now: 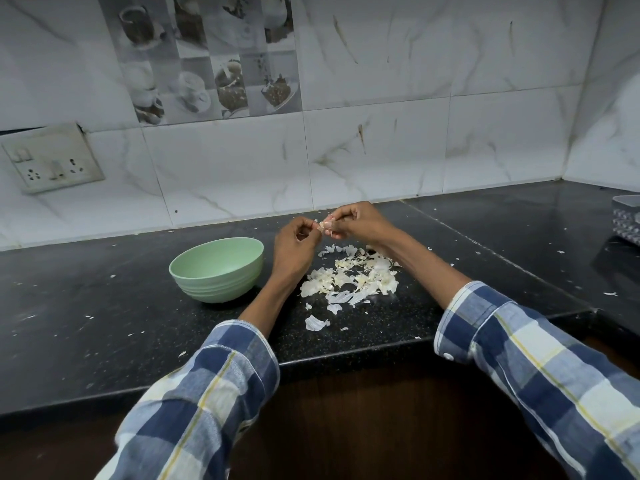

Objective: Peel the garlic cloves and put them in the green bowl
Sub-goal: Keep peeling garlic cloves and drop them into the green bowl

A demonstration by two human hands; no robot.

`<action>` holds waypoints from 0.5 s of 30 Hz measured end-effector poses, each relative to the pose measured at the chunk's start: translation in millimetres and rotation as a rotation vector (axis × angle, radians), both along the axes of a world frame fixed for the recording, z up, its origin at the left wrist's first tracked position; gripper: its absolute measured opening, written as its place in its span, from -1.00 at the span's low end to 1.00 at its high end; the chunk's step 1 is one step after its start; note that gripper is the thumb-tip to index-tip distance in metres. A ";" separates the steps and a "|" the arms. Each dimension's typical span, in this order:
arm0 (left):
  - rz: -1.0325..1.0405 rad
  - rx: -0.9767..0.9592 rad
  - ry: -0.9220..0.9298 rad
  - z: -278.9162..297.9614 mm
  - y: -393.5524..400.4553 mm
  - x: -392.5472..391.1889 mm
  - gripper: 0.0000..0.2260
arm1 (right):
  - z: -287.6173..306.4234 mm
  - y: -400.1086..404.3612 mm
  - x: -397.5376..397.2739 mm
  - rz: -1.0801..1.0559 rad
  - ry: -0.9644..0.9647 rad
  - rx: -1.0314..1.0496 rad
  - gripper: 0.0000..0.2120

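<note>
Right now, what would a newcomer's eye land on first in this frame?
First, the two hands meeting above the counter: the left hand and right hand both pinch a garlic clove between them. Just below lies a pale heap of peels, bright against the black stone. To the left of the hands stands the green bowl.

Black speckled stone countertop meeting white marbled wall tiles; grey pictorial tile panel above, socket plate at left, dark wooden cabinet front below.
</note>
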State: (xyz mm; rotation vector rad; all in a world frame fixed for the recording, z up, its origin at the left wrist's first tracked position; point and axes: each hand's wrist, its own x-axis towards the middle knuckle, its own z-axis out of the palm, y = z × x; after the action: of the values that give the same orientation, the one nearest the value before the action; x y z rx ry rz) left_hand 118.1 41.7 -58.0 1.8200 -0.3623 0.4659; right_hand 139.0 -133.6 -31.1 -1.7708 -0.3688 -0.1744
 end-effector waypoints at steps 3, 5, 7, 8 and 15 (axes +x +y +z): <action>-0.013 0.045 0.017 -3.2 -2.3 1.4 -0.87 | 2.5 -1.7 1.1 0.015 0.063 0.128 -0.90; 0.008 0.081 0.000 -5.3 -3.2 1.9 -0.78 | 2.6 -3.0 1.9 0.015 0.060 0.121 -0.86; 0.038 0.117 -0.026 -6.3 -3.0 2.8 -0.81 | 2.0 -4.0 1.6 -0.001 0.037 0.074 -0.81; 0.049 0.129 -0.039 -6.0 -2.6 2.9 -0.88 | 1.4 -4.4 1.6 -0.010 0.017 0.052 -0.78; 0.005 0.170 -0.121 -5.8 -3.5 0.8 -0.92 | -0.6 -2.1 -3.1 -0.016 -0.074 -0.089 -0.78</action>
State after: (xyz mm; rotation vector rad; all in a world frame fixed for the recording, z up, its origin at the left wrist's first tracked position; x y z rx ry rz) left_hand 119.0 38.2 -63.8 1.9627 -0.4932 0.5643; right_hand 135.9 -135.7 -31.7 -1.8590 -0.4211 -0.2384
